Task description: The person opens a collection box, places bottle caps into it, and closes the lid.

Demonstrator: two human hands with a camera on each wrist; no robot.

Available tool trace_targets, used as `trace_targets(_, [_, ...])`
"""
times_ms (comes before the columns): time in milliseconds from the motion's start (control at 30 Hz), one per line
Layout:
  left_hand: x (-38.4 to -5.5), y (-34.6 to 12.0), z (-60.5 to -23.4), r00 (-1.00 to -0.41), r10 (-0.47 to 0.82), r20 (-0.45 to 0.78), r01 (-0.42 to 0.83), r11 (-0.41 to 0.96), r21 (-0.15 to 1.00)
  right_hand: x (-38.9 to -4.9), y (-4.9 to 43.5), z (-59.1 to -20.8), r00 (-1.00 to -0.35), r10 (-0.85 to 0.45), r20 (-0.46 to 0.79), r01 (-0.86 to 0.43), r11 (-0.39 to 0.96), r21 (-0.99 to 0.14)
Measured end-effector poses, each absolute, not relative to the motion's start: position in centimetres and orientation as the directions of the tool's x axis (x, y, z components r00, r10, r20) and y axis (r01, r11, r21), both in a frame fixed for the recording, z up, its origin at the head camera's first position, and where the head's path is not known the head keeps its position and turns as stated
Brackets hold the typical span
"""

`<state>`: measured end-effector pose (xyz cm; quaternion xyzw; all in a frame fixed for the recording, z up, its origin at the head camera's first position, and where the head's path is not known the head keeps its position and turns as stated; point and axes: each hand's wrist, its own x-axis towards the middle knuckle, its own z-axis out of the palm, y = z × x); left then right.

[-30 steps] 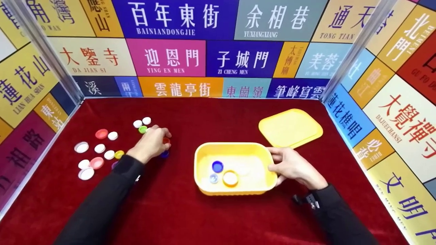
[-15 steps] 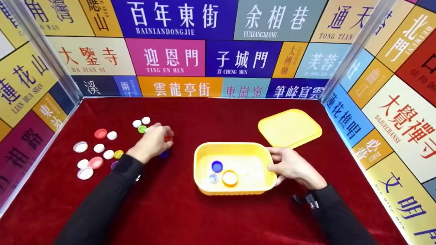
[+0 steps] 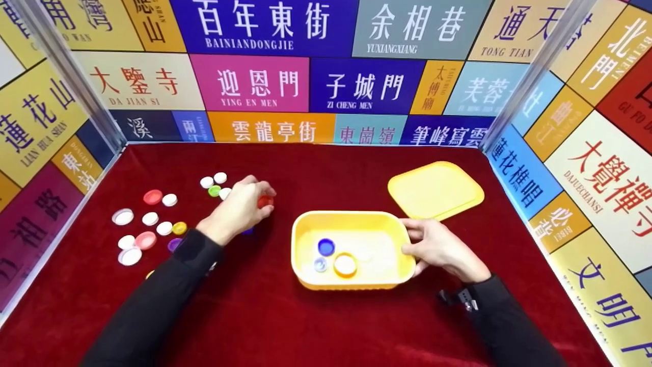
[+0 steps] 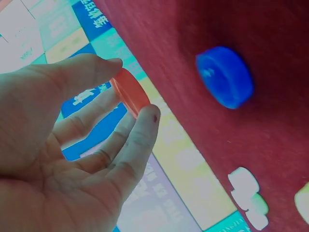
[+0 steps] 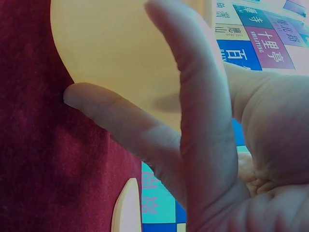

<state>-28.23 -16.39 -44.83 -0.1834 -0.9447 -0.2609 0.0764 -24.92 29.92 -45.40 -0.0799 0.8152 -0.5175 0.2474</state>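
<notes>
In the head view my left hand (image 3: 239, 206) is raised left of the yellow plastic box (image 3: 351, 283). It pinches a red bottle cap (image 4: 130, 92) between thumb and fingertip, as the left wrist view shows. A blue bottle cap (image 4: 225, 77) lies on the cloth near that hand, partly hidden by it in the head view. My right hand (image 3: 442, 250) grips the box's right side, thumb on the rim and fingers along the outer wall. Inside the box lie a blue cap (image 3: 326, 247), a clear cap (image 3: 320, 264) and an orange ring-shaped cap with a pale centre (image 3: 345, 265).
Several loose caps, such as a pink cap (image 3: 145, 240), a purple cap (image 3: 174, 244) and a green cap (image 3: 214, 191), lie scattered on the red cloth (image 3: 305, 326) at left. A yellow lid (image 3: 435, 189) lies behind the box. Printed panels surround the table's back and sides.
My left hand has lifted and moved right and slightly away with the red cap, uncovering more of the caps behind it. The right hand and the box stay in place.
</notes>
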Motion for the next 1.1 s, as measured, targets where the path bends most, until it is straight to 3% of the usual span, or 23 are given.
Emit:
trace_targets(600, [-26.3, -10.6, -41.8, -0.823, 0.45, 0.346, 0.565, 0.707, 0.425, -25.1, 30.0, -45.2, -0.861, -0.399, -0.314, 0.117, 0.446, -0.887])
trace_targets(1100, [-25.4, -5.7, -40.9, -0.708, 0.654, 0.268, 0.703, 0.615, 0.358, -25.1, 30.1, -45.4, -0.859, -0.404, -0.314, 0.113, 0.448, -0.887])
